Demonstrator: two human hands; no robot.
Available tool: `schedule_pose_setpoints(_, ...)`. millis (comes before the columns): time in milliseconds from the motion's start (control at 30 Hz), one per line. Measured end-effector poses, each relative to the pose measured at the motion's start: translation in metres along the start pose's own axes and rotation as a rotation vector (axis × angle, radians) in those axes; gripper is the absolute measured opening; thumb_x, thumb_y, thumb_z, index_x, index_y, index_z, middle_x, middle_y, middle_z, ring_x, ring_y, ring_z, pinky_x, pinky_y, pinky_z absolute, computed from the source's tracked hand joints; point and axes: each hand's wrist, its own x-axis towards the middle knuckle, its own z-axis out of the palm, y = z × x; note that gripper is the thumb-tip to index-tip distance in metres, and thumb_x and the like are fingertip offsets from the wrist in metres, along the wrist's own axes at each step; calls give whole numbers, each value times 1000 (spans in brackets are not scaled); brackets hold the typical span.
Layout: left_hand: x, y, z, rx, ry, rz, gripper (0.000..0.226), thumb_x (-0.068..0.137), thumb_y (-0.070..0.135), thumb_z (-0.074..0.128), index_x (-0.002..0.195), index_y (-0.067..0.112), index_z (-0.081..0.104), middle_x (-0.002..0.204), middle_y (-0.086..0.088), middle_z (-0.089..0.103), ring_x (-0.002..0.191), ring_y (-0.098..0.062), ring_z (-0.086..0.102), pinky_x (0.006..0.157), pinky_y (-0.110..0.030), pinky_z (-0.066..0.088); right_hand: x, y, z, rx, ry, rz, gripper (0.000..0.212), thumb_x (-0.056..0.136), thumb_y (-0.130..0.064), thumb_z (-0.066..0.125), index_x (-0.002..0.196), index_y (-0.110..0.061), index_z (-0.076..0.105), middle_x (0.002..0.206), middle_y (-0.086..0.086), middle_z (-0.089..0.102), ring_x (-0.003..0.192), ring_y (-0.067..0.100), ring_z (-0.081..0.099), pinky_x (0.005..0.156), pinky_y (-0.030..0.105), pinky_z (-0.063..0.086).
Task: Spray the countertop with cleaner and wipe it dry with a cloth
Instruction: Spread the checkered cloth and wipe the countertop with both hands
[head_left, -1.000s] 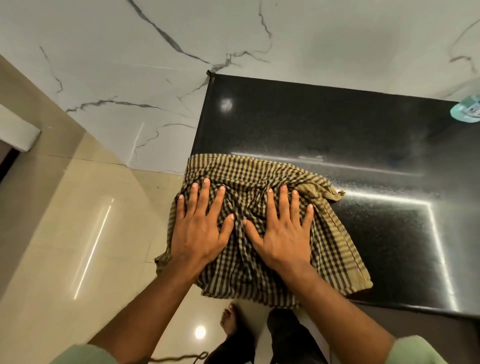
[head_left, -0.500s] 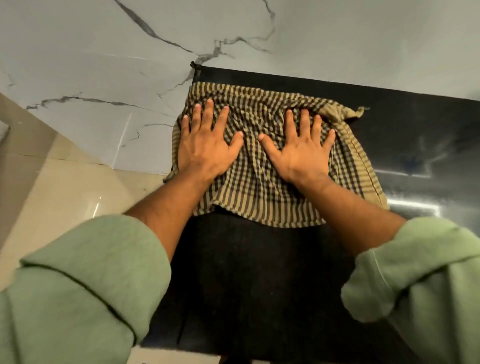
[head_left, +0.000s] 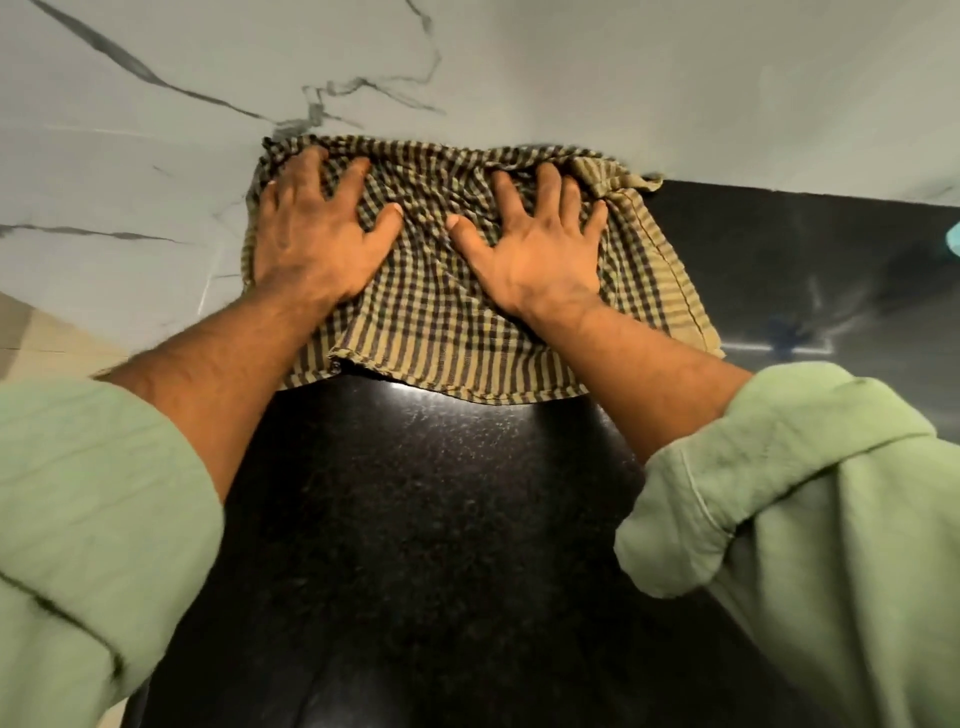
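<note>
At far edge of black speckled stone countertop (head_left: 441, 519): left hand (head_left: 311, 244), right hand (head_left: 540, 260) apart, fingers splayed, pressed flat on olive-and-black checked cloth (head_left: 431, 312). Wiping step; next probably pull back toward body.

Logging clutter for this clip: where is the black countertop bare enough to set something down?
Bare: the countertop between the sleeves, below the checked cloth, and the stretch to its right. Crowded: the far left corner, where left hand and right hand press the cloth.
</note>
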Motion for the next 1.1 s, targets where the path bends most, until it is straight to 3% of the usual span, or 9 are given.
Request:
schedule_pose_setpoints(267,-6,50,2,53,-23,-44,81,96,73,18,162,25,14,169,-22,4,155,-41,7,125,-55,7,-1,53,-5,25,6,-50,77,97,-75,15,163,-35,16,173,5,6,158,27,5,126,56,-1)
schedule_pose_setpoints(400,-14,129,12,45,-47,-27,85,95,71,19,162,20,14,167,-27,2,155,-43,3,125,-55,2,-7,120,-13,15,24,21,78,95,-77,17,162,-36,19,172,5,8,158,27,7,126,55,0)
schedule_pose_setpoints(567,-28,247,21,-17,-61,119,84,95,70,20,162,20,14,167,-28,0,155,-44,0,125,-55,-1,-18,237,-32,-9,40,179,78,94,-78,22,161,-37,24,171,9,12,157,30,10,126,55,4)
schedule_pose_setpoints(733,-38,339,28,-13,-71,196,88,95,71,18,162,16,10,165,-32,-2,154,-48,0,125,-58,0,-25,317,-44,-20,13,268,80,94,-78,20,162,-36,17,172,8,8,158,28,7,127,52,3)
schedule_pose_setpoints(900,-48,385,30,-2,-94,283,86,95,71,17,163,19,8,166,-30,-4,154,-47,-1,125,-57,-1,-25,340,-43,-36,16,259,79,96,-74,18,163,-33,13,173,7,6,159,27,5,127,50,3)
schedule_pose_setpoints(1100,-55,382,29,39,-89,303,86,95,72,14,163,21,5,168,-25,-4,155,-42,-2,126,-53,-1,-41,337,-40,-51,16,222,78,99,-69,14,164,-27,8,173,5,1,159,26,1,127,47,2)
